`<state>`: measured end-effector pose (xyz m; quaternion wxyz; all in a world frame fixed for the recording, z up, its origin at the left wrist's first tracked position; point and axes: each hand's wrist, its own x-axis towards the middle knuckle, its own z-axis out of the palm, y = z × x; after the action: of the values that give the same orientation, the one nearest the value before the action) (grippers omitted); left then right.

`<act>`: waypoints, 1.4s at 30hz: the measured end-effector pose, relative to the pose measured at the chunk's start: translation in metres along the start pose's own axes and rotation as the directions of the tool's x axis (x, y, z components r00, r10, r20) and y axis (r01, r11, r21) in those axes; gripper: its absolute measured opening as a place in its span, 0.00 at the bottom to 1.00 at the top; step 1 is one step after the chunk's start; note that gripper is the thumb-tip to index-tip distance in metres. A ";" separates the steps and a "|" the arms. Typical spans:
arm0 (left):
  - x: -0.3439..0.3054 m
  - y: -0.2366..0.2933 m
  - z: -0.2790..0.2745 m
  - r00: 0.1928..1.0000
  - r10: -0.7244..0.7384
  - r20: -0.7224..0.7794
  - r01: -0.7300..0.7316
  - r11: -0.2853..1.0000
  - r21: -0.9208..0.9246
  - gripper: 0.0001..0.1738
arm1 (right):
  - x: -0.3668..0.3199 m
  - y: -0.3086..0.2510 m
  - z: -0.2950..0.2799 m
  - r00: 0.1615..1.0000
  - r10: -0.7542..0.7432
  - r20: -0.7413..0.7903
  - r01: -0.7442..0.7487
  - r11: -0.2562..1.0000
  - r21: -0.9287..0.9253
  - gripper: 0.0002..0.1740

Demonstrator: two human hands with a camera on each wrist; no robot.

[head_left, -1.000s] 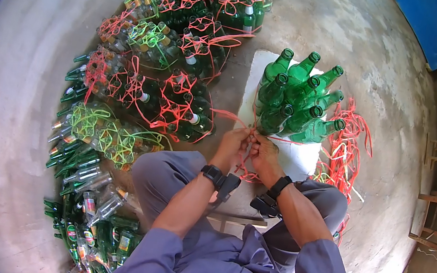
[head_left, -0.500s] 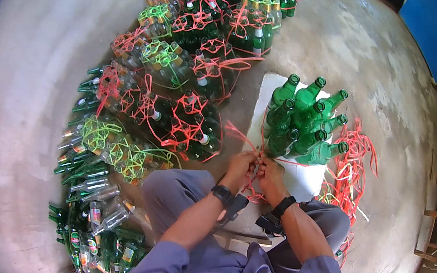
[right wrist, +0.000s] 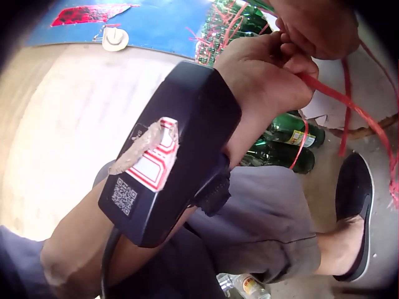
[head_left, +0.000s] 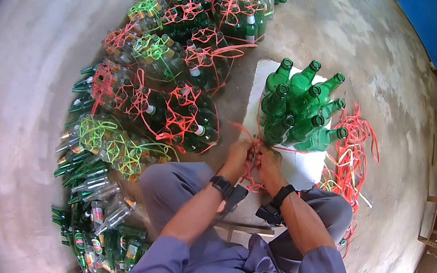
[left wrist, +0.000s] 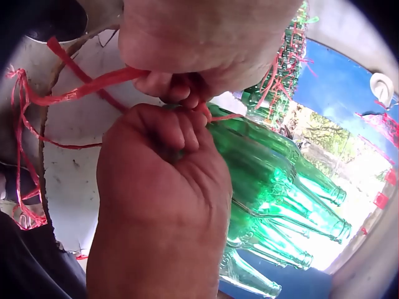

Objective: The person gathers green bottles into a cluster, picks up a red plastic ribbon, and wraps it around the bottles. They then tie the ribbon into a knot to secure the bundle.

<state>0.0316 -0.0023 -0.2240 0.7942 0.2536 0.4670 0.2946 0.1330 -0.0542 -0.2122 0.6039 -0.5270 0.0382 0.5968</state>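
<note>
While the two fists sit knuckle to knuckle, every finger is curled tight. The left hand (left wrist: pixel 156 205) is balled on the red twine (left wrist: pixel 93 84), and the right hand (left wrist: pixel 199 43) pinches the same strand from above. No gap between the hands.

The twine runs from the pinch to the foot of the green bottles (head_left: pixel 298 106). They stand necks-up at 12 to 1 o'clock of the hands, on the white slab (head_left: pixel 309 166).

Change over the last second: little. The hands have held the same spot at the slab's near edge, and only the head camera has swung. Reads as a knot being cinched, not a new wrap.

Outward: tied bundles (head_left: pixel 177 109) fan from 9 to 11 o'clock. Loose twine (head_left: pixel 351 153) is heaped at 3 o'clock.

Views:
- **Left wrist:** alone shows the finger curl and the twine's tail trailing off to 9 o'clock.
- **Right wrist:** alone shows a dark shoe (right wrist: pixel 352 212) and labelled bottles (right wrist: pixel 287 140) lying by the knee.
- **Head:** alone gives the layout, but the fingers are too small to read there.
</note>
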 end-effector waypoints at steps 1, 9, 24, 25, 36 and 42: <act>0.000 0.000 0.001 1.000 0.003 0.011 -0.004 1.000 0.016 0.10 | -0.001 -0.001 0.001 1.000 0.004 -0.005 -0.004 1.000 0.001 0.06; 0.010 -0.010 -0.006 0.999 -0.037 0.005 0.037 0.999 0.015 0.09 | -0.013 -0.009 0.010 0.997 0.048 -0.064 -0.048 0.999 0.005 0.06; 0.009 -0.002 -0.003 0.998 0.005 0.070 -0.004 1.000 -0.008 0.11 | -0.007 -0.006 0.012 0.997 -0.001 -0.074 -0.002 0.999 -0.041 0.09; 0.009 -0.001 -0.002 0.998 0.016 0.063 -0.016 1.000 -0.002 0.11 | -0.007 -0.006 0.012 0.997 0.000 -0.074 -0.003 0.999 -0.041 0.09; 0.006 0.003 0.002 0.995 0.032 0.092 -0.032 0.999 0.000 0.11 | -0.009 0.001 0.010 0.966 -0.225 -0.125 0.186 0.947 -0.261 0.08; 0.002 0.005 0.004 0.999 0.010 0.045 -0.008 0.999 -0.033 0.10 | -0.008 0.007 0.010 0.918 -0.373 -0.134 0.272 0.839 -0.472 0.10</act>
<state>0.0345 0.0021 -0.2198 0.8072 0.2493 0.4430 0.3000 0.1198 -0.0551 -0.2062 0.5517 -0.7122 -0.1219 0.4166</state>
